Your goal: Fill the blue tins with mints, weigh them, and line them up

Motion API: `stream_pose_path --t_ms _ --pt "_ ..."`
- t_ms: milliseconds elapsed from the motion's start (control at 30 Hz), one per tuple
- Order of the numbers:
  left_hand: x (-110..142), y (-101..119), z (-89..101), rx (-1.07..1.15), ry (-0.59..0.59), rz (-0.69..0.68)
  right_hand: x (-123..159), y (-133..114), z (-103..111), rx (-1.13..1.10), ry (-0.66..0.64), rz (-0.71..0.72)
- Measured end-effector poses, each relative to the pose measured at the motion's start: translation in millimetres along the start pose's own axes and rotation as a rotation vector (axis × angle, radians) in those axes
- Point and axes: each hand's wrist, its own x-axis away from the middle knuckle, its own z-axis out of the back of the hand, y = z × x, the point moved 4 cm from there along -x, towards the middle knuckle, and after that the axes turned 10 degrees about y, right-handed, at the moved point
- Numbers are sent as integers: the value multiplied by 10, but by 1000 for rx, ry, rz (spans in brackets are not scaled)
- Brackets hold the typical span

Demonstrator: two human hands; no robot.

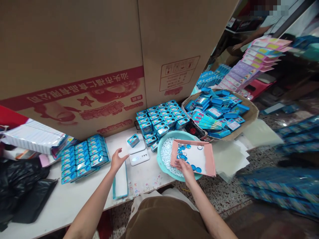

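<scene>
My left hand [118, 161] is open, thumb and fingers apart, beside a small white digital scale [139, 157]. One blue tin [133, 140] rests on the scale's platform. My right hand [185, 169] reaches over the near left edge of a shallow pink cardboard tray [209, 159]. Its fingers are stretched out, and nothing shows in them. Scattered blue round caps [196, 168] lie in the tray. Beneath the tray sits a turquoise basin [161, 163] of small white pellets [166, 150].
Blue tins stand in rows at the back [161, 119] and at the left [83, 159]. A carton [252, 114] of blue packs is right of the basin. Large cardboard boxes [99, 43] wall the back. Black plastic bags [25, 192] lie left. Another person's arm [251, 37] shows far right.
</scene>
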Motion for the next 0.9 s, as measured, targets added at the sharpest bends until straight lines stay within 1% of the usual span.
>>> stream_pose_path --t_ms 133,200,267,333,400,433,500,567,633,667,733,800,833,900 --pt "-58 5 -21 -17 -8 -42 12 -22 -18 -11 10 -13" --pt "-107 70 -32 -52 3 -97 19 -30 -36 -6 9 -10" --pt "-163 215 -62 -94 41 -190 24 -22 -53 9 6 -4" --pt "-216 431 -129 -138 89 -299 27 4 -63 37 4 2" --pt "-266 665 -239 -195 98 -375 41 35 -66 85 -2 21" --pt "-291 767 -305 -235 68 -389 59 45 -70 116 -11 44" --pt "-336 901 -413 -318 -36 -372 129 43 -96 195 -35 134" --pt "-357 934 -422 -366 -128 -339 266 20 -182 293 -83 269" --pt "-330 874 -293 -368 -160 -330 474 21 -372 407 -199 413" --pt "-291 815 -183 -359 -162 -338 601 48 -508 474 -288 472" --pt "-162 655 91 -330 -176 -367 886 178 -843 629 -516 559" --pt "5 463 395 -296 -190 -386 1178 398 -1206 803 -746 626" --pt "90 365 537 -282 -199 -387 1311 530 -1379 897 -841 663" --pt "240 178 765 -274 -230 -373 1520 820 -1672 1109 -967 720"
